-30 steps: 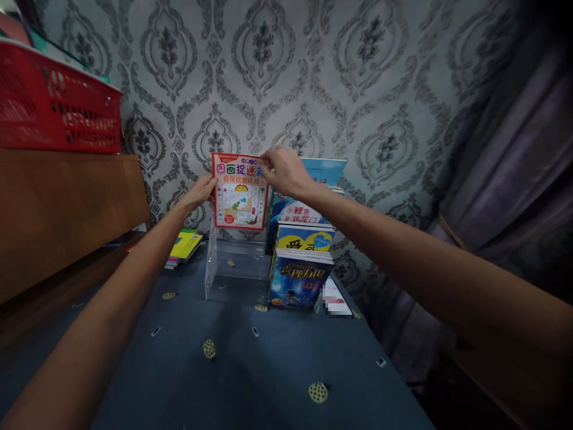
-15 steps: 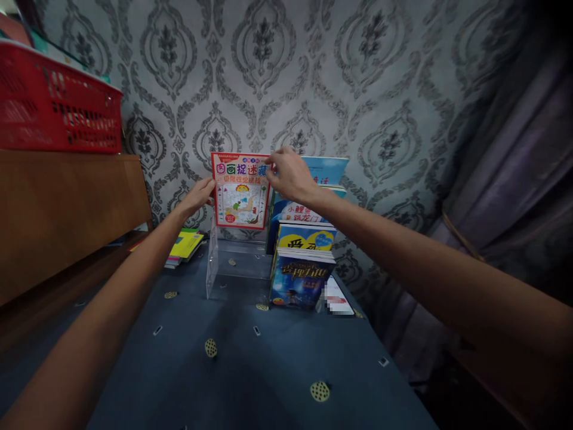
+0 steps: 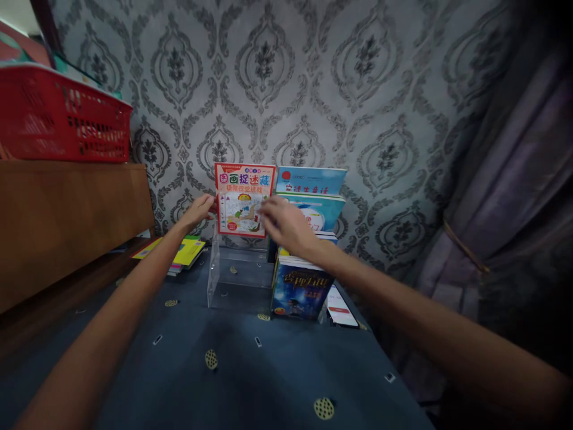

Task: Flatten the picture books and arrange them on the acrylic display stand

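Observation:
A red-bordered picture book (image 3: 244, 206) stands upright at the top left tier of a clear acrylic book rack (image 3: 242, 269). Its left edge is gripped by my left hand (image 3: 201, 210), with the fingertips partly hidden behind it. My right hand (image 3: 289, 224) is at the book's lower right edge, fingers bent and overlapping the cover; they are blurred, so I cannot tell whether they pinch it. Right of it, the tiers carry a light-blue book (image 3: 311, 178), a teal book (image 3: 329, 209) partly behind my hand, and dark-blue books (image 3: 299, 292) in front.
A phone (image 3: 342, 307) lies right of the rack on the dark-blue patterned cloth (image 3: 259, 382). Several yellow-topped books (image 3: 190, 251) are stacked at left. A red basket (image 3: 67, 116) sits on a wooden cabinet (image 3: 76, 221). Patterned wall behind, curtain (image 3: 505, 197) at right.
My right hand has slid down from the picture book's top right corner to its lower right side, uncovering the light-blue book's title. My left hand stays at the left edge. The view has shifted slightly.

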Tool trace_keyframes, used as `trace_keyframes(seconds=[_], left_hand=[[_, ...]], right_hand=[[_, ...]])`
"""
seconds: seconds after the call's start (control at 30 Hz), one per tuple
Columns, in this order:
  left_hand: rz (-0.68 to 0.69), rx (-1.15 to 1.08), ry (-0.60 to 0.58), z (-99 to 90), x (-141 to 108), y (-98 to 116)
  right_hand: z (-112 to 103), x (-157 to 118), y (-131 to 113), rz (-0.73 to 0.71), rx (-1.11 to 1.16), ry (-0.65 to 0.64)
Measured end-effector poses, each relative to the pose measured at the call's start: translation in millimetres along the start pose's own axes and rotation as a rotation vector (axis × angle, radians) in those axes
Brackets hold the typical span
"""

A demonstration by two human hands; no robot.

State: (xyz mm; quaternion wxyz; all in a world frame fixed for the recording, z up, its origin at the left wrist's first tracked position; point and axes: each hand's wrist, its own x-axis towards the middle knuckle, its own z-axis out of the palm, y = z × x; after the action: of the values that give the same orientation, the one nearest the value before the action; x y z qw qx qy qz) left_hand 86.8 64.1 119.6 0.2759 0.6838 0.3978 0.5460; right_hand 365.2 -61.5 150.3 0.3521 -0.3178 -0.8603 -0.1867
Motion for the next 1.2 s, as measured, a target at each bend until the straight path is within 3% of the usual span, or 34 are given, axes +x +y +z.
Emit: trace_keyframes(seconds=[0.1,0.2,0.37,0.57,0.7,0.87,1.0,1.2], left_hand=[[-0.001,-0.008,0.022,0.2,-4,-7],[0.013,-0.01,0.053,1.7,-8,-15],[0.021,0.052,0.141,3.2,-23,-41],[-0.075,0.401,0.235,-13.8,-83,-102],[-0.138,0.686,0.205,-27.9,-125,-131],[-0.19,0.935,0.118,-25.3,-153,-142],[-0.2,1.058,0.071,-15.9,-160,-136],[-0.192,1.379,-0.026,-13.4,-147,-130]], right_hand=[[26,-45,-28,-0.104,0.104,-0.105],[58,-91,-54,-0.106,0.225,-0.18],[114,-161,-88,0.145,0.499,-0.266],[158,-229,-116,0.398,0.691,-0.306],[164,-238,-118,0.447,0.763,-0.333],[160,-231,-115,0.436,0.782,-0.358],[155,-227,-119,0.421,0.758,-0.37],[153,-223,-119,0.388,0.698,-0.427]])
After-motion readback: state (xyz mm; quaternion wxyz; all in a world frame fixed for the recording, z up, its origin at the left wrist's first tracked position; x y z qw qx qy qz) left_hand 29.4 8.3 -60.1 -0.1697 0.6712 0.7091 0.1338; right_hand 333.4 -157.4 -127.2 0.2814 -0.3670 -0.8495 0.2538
